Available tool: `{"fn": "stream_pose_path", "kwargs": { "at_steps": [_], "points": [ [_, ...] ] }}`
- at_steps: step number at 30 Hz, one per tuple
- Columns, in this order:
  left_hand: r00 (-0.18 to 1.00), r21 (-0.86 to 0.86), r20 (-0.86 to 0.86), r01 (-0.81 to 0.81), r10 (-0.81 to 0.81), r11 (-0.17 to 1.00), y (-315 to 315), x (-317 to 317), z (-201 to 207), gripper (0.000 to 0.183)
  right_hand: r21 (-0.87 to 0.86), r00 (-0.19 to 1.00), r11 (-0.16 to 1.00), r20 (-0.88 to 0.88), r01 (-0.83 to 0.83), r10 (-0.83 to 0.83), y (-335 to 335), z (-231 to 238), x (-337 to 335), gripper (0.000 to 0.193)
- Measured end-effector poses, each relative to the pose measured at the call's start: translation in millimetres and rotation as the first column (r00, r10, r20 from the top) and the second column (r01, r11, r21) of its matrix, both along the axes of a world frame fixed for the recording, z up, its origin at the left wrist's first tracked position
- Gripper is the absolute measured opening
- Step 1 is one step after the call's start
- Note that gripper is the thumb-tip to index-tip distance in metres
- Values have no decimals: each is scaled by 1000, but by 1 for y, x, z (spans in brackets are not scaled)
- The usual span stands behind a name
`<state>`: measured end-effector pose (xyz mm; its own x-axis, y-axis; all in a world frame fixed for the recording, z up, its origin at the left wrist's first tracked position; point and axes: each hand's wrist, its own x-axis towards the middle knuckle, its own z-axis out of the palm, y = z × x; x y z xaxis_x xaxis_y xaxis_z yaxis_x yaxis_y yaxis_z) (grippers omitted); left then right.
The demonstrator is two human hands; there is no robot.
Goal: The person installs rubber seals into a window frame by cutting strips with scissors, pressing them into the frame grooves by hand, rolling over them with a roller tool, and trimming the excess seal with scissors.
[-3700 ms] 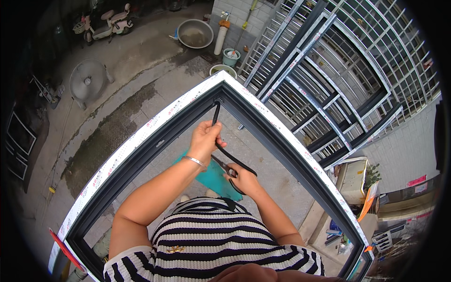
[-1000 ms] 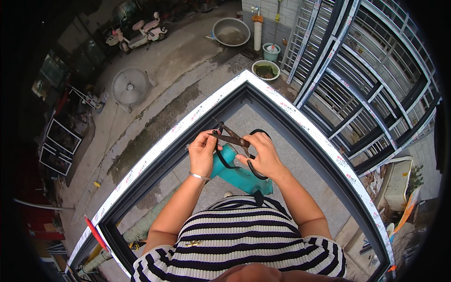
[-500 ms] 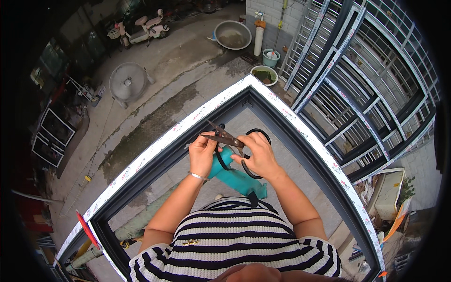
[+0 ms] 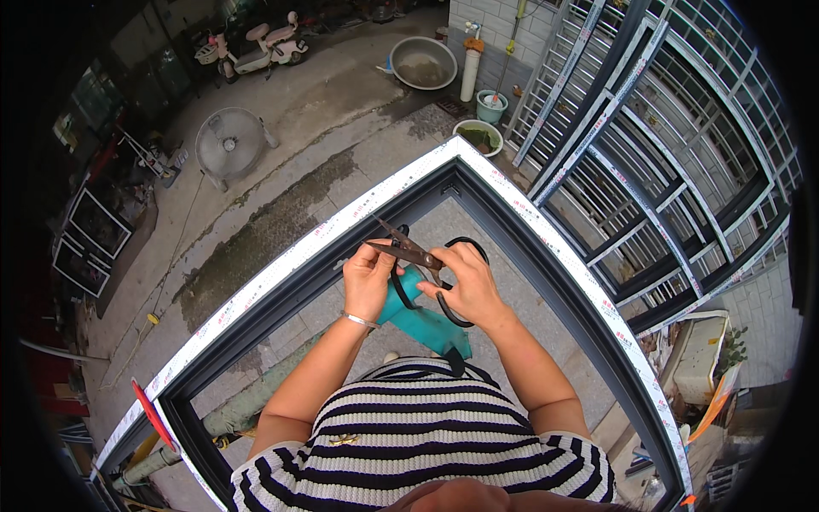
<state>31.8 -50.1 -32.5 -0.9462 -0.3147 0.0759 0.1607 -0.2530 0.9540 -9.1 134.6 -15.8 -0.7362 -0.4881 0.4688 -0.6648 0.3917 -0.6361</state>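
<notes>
My right hand (image 4: 472, 286) grips a pair of scissors (image 4: 417, 254) with rusty blades and large black loop handles. Their blades are spread apart and point left, over my left hand (image 4: 367, 286). That hand pinches a black flexible strip (image 4: 401, 286), which curls down between both hands. The strip passes by the blades; whether they touch it I cannot tell. Around my arms stands a large dark grey frame with white printed protective film (image 4: 354, 209), its corner pointing away from me. Below my hands is something teal (image 4: 426, 324), partly covered by them.
Metal frames and grilles (image 4: 648, 171) lean at the right against a brick wall. A round fan (image 4: 229, 143), a pink scooter (image 4: 269, 47) and a wide metal basin (image 4: 423, 64) stand farther off. A red disc-like thing (image 4: 153, 414) sits on the frame's left side.
Hands, scissors and strip keep almost the same pose. The view has shifted slightly, so the frame and the yard appear a little displaced.
</notes>
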Motion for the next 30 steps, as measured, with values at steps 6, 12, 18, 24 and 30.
{"fn": "stream_pose_path", "kwargs": {
  "at_steps": [6, 12, 18, 24, 30],
  "points": [
    [1000, -1, -5, -2, 2, 1000, 1, 0, 2, 15, -22, 998, 1000, 66, -6, 8, 0, -3, 4, 52],
    [1000, -23, 12, -8, 8, 1000, 2, 1, 3, 16, -98, 987, 995, 150, -34, 49, -1, -3, 8, 54],
    [1000, -29, 21, -16, 16, 999, 2, 1, 2, 15, -92, 980, 996, 197, -21, 39, -2, -5, 9, 54],
    [999, -34, 35, -18, 19, 999, 1, 0, 2, 13, -72, 973, 997, 229, 3, 14, -2, -1, 13, 53],
    [998, -22, 51, -21, 22, 1000, 3, 1, 5, 12, -56, 976, 998, 216, 25, -12, -3, -2, 15, 55]
  ]
}}
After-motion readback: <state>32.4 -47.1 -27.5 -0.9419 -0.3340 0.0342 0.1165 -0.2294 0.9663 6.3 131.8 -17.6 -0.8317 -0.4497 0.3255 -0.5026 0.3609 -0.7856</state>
